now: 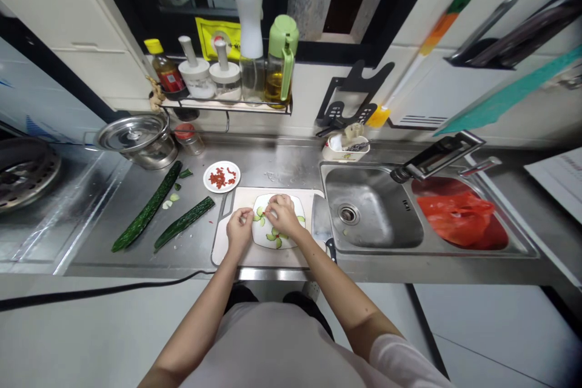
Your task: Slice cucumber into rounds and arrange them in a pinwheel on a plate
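Observation:
A white square plate [291, 241] with green cucumber slices laid out like flowers rests on a pale cutting board [227, 242]. My left hand [239, 228] is at the plate's left edge with its fingers pinched together. Over the plate's middle, my right hand [284, 213] is curled and pinching; what either hand holds is too small to name. A small white dish of red chopped bits [222, 176] stands just behind the board. Two long cucumber pieces [150, 207] [184, 222] lie on the steel counter to the left.
A knife [321, 224] lies at the board's right edge, beside the steel sink [377, 218]. A red bag [457, 216] fills the right basin. A lidded steel pot [136, 139] sits at the back left; bottles stand on a wall shelf [227, 106]. A black cable [91, 292] runs along the counter front.

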`<action>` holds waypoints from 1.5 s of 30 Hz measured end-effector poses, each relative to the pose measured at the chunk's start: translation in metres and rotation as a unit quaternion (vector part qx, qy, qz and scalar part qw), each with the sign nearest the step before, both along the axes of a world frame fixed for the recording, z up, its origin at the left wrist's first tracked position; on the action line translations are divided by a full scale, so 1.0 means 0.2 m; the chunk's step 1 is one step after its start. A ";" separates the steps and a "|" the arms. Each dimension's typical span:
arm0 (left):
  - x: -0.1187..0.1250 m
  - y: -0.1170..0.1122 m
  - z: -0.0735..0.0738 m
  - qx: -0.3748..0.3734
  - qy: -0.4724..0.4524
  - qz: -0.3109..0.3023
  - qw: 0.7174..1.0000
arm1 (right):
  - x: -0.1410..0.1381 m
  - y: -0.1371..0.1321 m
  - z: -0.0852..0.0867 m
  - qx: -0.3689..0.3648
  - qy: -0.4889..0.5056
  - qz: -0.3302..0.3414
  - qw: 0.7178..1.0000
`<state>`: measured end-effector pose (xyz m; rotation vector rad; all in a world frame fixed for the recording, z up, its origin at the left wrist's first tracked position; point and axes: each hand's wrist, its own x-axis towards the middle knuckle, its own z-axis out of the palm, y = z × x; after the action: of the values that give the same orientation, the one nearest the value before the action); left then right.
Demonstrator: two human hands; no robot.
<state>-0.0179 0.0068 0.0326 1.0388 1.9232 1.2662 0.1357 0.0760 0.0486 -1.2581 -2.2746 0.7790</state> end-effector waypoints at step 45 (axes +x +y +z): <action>0.06 0.07 -0.02 -0.157 0.259 -0.072 0.950 | -0.08 -0.02 -0.15 0.026 -0.074 -0.020 0.997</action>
<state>-0.0052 0.0199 0.0285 1.4026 2.2824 0.6086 0.1204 0.0727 0.0191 -1.3741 -2.3608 0.6266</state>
